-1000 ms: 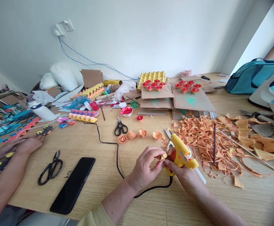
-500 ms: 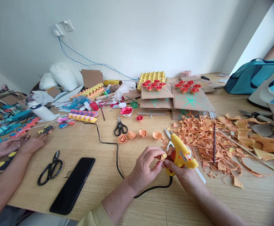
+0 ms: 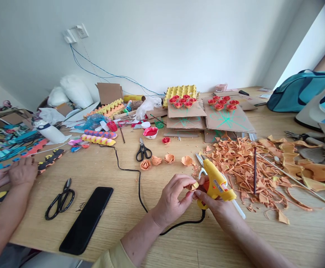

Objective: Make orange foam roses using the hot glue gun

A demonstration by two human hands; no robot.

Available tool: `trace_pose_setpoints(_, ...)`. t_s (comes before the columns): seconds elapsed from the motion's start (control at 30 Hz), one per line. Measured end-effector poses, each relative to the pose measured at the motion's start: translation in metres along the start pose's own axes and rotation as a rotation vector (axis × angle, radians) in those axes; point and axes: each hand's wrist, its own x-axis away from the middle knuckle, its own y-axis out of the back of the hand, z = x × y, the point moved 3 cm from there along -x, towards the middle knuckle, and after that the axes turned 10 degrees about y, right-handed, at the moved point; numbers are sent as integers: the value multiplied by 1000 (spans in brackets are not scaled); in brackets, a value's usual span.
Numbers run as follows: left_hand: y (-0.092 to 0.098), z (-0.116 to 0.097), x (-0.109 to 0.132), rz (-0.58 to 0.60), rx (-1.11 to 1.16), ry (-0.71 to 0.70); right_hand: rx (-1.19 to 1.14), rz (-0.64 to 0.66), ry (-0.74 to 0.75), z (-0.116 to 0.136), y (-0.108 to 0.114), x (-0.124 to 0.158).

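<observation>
My left hand (image 3: 171,197) pinches a small orange paper rose piece (image 3: 192,185) low in the middle of the wooden table (image 3: 112,223). My right hand (image 3: 216,208) grips the handle of a yellow hot glue gun (image 3: 217,182), and its thumb and forefinger also touch the paper piece. The gun's black cord (image 3: 134,178) trails left across the table. Several finished orange paper roses (image 3: 165,160) lie in a row just beyond my hands.
Another person's hands (image 3: 14,175) rest at the left by coloured craft strips. Black scissors (image 3: 60,199) and a black phone (image 3: 86,219) lie lower left; smaller scissors (image 3: 143,150) sit mid-table. Orange paper scraps (image 3: 251,167) spread right. Red roses (image 3: 201,101) sit on cardboard behind.
The other person's hands drew back to the left along the table. My own hands and the glue gun have barely moved.
</observation>
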Motion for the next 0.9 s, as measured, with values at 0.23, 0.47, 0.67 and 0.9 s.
trace_pose_setpoints(0.23, 0, 0, 1, -6, 10, -11, -8, -2, -1, 0, 0, 1)
trace_pose_setpoints(0.47, 0, 0, 1, -8, 11, -16, -22, 27, -6, 3, 1, -1)
trace_pose_setpoints(0.67, 1, 0, 0, -9, -2, -33, -50, 12, 12, 9, -2, -1)
trace_pose_setpoints(0.9, 0, 3, 1, 7, -5, -48, -65, 22, 20, 9, -3, -2)
